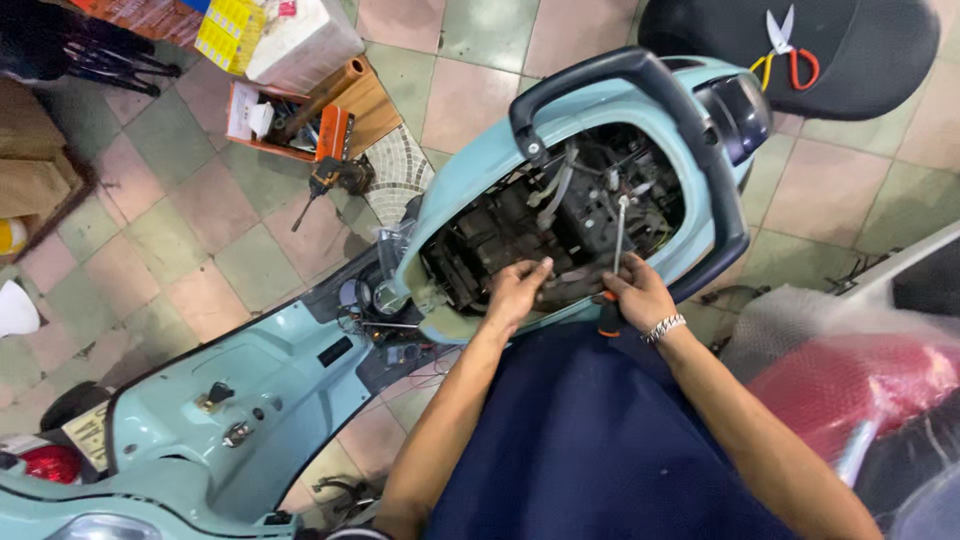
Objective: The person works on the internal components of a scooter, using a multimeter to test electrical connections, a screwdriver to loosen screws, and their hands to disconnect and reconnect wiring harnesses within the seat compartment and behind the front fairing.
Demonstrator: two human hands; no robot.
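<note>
A light blue scooter [300, 370] lies below me with its seat taken off and the engine bay [560, 230] uncovered. My left hand [515, 290] rests on the front edge of the bay, fingers reaching in among the dark parts. In my right hand [635, 292] is a screwdriver [619, 235] with an orange and black handle, its metal shaft pointing up into the bay. A metal bracelet sits on my right wrist. A black grab rail [700, 150] curves around the rear of the bay.
The black seat [860, 60] lies on the tiled floor at the top right with red-handled scissors [785, 45] on it. A power drill [325, 180] and a wooden tool tray [300, 120] sit at the upper left. A red, plastic-wrapped object [860, 380] stands at the right.
</note>
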